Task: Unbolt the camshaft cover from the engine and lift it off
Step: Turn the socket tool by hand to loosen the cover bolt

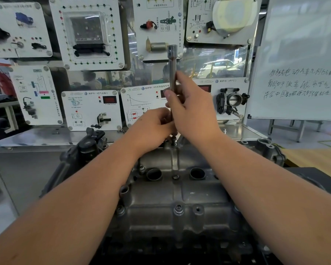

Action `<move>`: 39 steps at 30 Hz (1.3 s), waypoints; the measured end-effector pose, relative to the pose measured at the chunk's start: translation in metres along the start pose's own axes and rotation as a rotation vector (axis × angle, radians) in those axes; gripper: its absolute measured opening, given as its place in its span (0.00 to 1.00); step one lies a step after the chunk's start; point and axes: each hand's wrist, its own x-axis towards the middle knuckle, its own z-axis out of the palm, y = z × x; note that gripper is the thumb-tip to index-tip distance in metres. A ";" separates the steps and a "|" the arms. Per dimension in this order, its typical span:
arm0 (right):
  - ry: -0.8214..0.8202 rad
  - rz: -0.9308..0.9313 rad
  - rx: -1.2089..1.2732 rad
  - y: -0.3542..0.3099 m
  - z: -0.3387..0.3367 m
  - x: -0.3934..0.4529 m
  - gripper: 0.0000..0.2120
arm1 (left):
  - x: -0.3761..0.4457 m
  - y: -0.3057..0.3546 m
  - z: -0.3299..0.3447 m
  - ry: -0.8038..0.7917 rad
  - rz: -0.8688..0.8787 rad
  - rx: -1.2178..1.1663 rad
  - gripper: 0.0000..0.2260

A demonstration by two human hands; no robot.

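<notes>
The grey cast camshaft cover (180,192) lies on the engine in front of me, with two round plug wells and bolts (178,209) along its middle. A long steel socket extension (172,60) stands upright over a bolt at the cover's far edge. My right hand (191,108) pinches the bar's middle between thumb and fingers. My left hand (153,127) grips the bar's lower end just above the bolt; the bar's tip is hidden behind the fingers.
White training panels (90,109) with car parts stand behind the engine on a metal bench (36,136). A whiteboard (302,60) with handwriting stands at the right. A wooden tabletop (317,157) lies beyond the engine's right end.
</notes>
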 end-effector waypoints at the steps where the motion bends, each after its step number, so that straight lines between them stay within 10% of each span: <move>1: -0.017 0.020 0.000 0.000 0.000 0.001 0.17 | 0.000 -0.001 0.001 -0.001 0.002 -0.002 0.19; 9: 0.065 0.057 0.038 0.000 0.000 -0.001 0.28 | 0.000 -0.001 0.000 0.015 0.045 0.051 0.11; 39: 0.016 0.007 -0.006 -0.001 -0.002 -0.001 0.21 | 0.002 -0.002 0.000 0.014 0.034 0.040 0.17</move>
